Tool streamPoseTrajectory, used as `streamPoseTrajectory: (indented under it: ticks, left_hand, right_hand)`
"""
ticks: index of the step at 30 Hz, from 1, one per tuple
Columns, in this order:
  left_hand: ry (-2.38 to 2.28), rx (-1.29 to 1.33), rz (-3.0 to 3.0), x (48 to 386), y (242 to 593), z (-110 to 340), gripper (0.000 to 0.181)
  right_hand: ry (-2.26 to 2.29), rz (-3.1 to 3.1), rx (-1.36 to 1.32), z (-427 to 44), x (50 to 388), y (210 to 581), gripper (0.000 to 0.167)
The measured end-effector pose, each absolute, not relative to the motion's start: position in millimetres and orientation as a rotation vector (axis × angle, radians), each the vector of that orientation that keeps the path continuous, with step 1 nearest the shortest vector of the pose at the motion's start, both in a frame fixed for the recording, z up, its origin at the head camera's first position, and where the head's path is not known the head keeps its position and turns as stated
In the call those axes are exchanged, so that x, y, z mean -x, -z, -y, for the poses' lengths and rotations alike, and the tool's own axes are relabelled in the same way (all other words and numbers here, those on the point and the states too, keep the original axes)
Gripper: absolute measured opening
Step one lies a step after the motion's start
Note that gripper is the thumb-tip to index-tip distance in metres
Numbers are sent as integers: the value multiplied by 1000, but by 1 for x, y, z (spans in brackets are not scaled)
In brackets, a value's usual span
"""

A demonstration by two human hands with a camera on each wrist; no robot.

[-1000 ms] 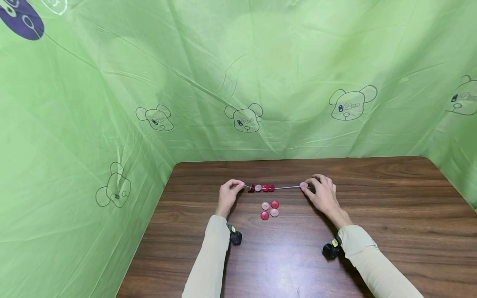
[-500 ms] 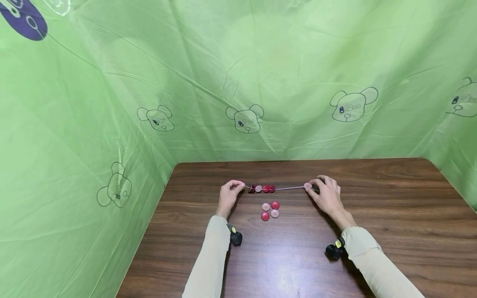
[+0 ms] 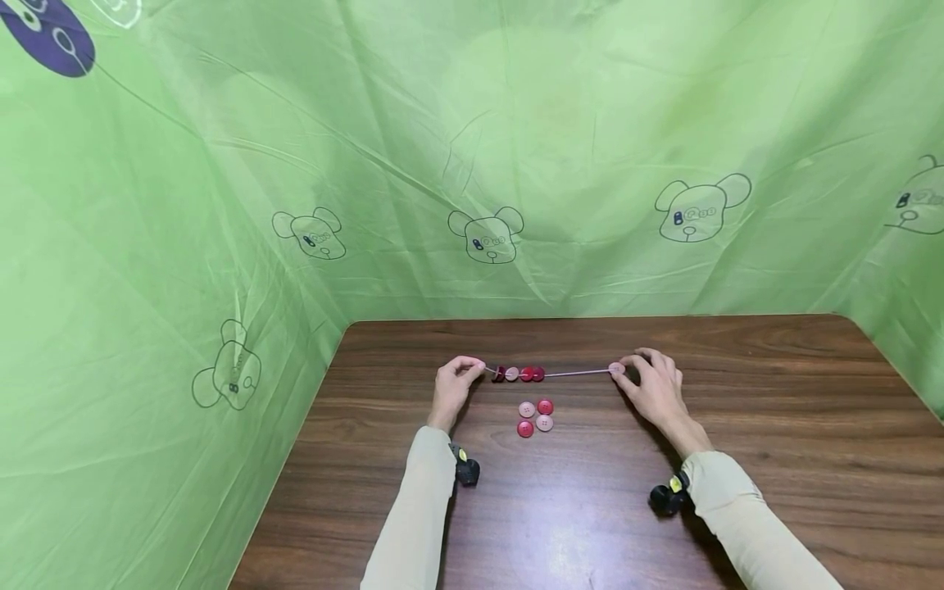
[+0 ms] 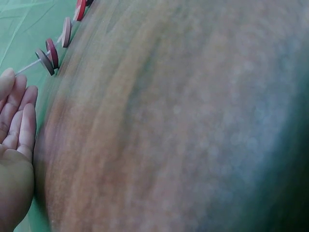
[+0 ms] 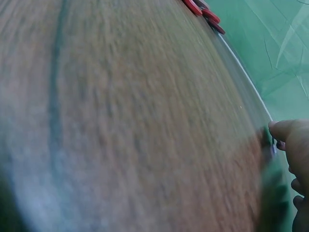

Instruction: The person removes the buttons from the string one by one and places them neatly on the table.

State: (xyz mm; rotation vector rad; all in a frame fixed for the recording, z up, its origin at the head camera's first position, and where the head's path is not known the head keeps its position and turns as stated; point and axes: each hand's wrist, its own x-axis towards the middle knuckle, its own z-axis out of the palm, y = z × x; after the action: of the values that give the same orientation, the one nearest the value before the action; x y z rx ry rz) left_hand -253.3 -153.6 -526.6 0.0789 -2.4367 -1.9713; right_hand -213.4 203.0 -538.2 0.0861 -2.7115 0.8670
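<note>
A thin pale purple string (image 3: 578, 374) is stretched between the two hands above the far part of the table. My left hand (image 3: 451, 392) pinches its left end between thumb and index finger. Close to those fingers several buttons sit on the string: dark red (image 3: 500, 374), pink (image 3: 512, 374), red (image 3: 527, 374) and another dark red (image 3: 539, 374). In the left wrist view the threaded pink button (image 4: 66, 33) stands on edge, apart from its neighbours. My right hand (image 3: 655, 389) pinches a pink button (image 3: 615, 369) where the string reaches it; whether the string passes through is hidden.
Two pink buttons, one at the back (image 3: 527, 410), and two red buttons, one at the front (image 3: 525, 429), lie loose in a cluster between the hands on the brown wooden table (image 3: 796, 459). Green sheeting (image 3: 560, 279) rises behind the table.
My right hand has moved a little to the right with the pink button, away from the threaded ones. The left hand and the loose buttons have stayed in place.
</note>
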Motion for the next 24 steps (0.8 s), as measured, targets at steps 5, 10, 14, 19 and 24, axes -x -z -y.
streamPoseTrajectory:
  ticks: [5,10,14,19,24]
  left_hand:
    - [1985,-105,2406,253,532,153,19]
    - [1962,-99,2382,253,534,153,18]
    - [1946,-97,2375,253,534,153,14]
    - [1941,-102,2380,252,533,153,10]
    - [1928,-99,2386,252,533,153,12]
  right_hand:
    - [-869,2719,-66,-207,213,540,33]
    - [-870,2716,-54,-210,213,539,33]
    - [-876,2706,-52,-211,212,538,33]
    - [-880,2709,-46,-213,211,538,33]
    - [-882,2722,-30,-216,210,538,34]
